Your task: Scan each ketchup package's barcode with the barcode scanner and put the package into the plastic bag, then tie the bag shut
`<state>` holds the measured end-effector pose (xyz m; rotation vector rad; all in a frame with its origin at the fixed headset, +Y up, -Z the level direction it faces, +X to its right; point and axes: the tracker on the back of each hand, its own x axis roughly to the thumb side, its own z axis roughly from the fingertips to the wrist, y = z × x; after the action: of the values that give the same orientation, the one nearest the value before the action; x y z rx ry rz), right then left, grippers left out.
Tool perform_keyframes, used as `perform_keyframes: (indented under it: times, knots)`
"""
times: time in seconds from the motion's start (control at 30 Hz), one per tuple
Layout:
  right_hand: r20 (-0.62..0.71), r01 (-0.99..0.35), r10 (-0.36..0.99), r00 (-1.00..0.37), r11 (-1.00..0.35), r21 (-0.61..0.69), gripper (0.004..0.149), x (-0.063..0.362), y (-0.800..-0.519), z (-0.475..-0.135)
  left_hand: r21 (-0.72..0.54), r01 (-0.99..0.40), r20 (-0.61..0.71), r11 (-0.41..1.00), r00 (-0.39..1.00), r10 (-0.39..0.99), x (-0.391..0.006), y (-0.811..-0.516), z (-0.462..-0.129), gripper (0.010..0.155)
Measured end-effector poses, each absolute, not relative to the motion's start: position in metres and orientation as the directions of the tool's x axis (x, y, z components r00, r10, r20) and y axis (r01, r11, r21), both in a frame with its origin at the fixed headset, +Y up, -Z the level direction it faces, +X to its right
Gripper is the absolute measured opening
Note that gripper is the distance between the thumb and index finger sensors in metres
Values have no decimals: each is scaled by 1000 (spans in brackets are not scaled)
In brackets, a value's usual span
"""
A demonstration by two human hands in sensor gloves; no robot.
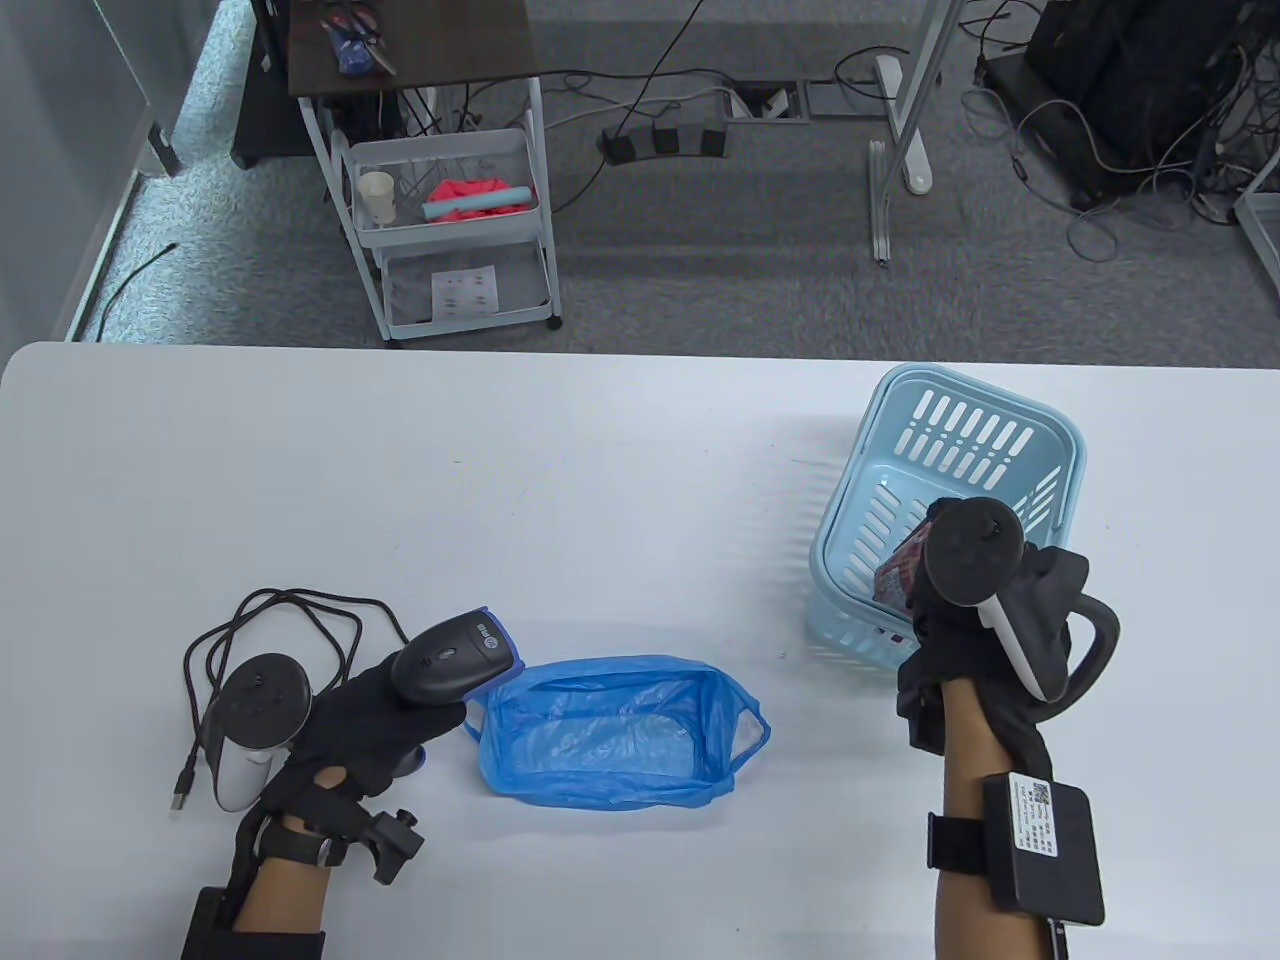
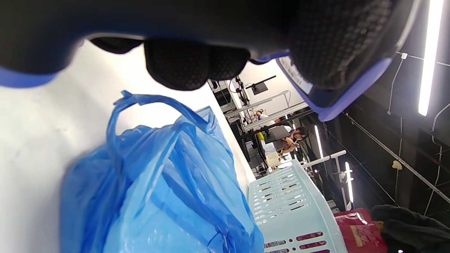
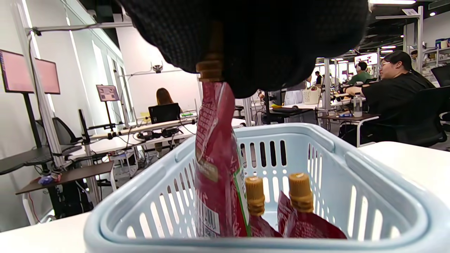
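My left hand (image 1: 385, 715) grips a black barcode scanner (image 1: 455, 655) with a blue-trimmed head (image 2: 337, 80), at the left end of the open blue plastic bag (image 1: 610, 735) (image 2: 158, 186) lying flat on the table. My right hand (image 1: 950, 610) hangs over the near side of the light blue basket (image 1: 960, 450) and holds a red ketchup package (image 1: 900, 572) (image 3: 216, 154) by its tan cap, lifted partly above the rim. Two more ketchup packages (image 3: 299, 211) with tan caps stand inside the basket (image 3: 369, 196).
The scanner's black cable (image 1: 260, 630) coils on the table left of my left hand. The white table (image 1: 500, 480) runs wide between bag and basket. A white trolley (image 1: 450, 230) stands on the floor beyond the far edge.
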<state>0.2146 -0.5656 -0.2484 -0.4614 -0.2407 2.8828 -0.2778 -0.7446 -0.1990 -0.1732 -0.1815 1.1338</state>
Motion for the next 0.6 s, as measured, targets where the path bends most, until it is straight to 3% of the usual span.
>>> perform_keyframes:
  times: [0.6]
  knots:
    - [-60,-176,208,-976,-925,-337,44,172,-517,-210,-218,-885,52,412,411,910,-281,-745,-198,55]
